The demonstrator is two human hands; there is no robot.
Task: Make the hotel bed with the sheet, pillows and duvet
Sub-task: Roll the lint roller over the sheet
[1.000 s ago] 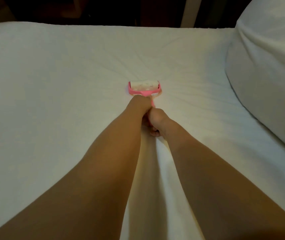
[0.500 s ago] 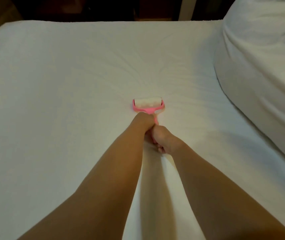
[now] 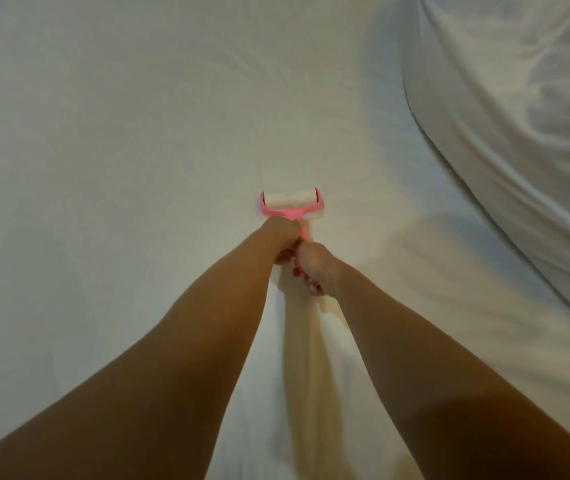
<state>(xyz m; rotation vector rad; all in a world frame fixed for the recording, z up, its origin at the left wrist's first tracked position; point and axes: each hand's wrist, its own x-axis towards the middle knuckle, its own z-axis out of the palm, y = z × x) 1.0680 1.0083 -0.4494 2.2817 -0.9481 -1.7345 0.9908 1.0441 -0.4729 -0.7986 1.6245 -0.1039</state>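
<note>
A white sheet (image 3: 120,168) covers the bed and fills most of the view. A pink lint roller (image 3: 291,203) with a white roll lies flat on the sheet in the middle. My left hand (image 3: 280,233) grips the roller's pink handle just behind the roll. Right behind it, my right hand (image 3: 313,268) grips the handle's end, fingers curled under. Both arms reach straight out from the bottom of the view. A white pillow (image 3: 518,133) lies at the right.
The pillow bulges up along the whole right side, its edge running down toward the lower right. Faint creases fan out in the sheet ahead of the roller. The bed's far edge is out of view.
The roller and both hands have come back toward me across the sheet. My view has dropped lower, so the bed's far edge and dark background are gone from sight.
</note>
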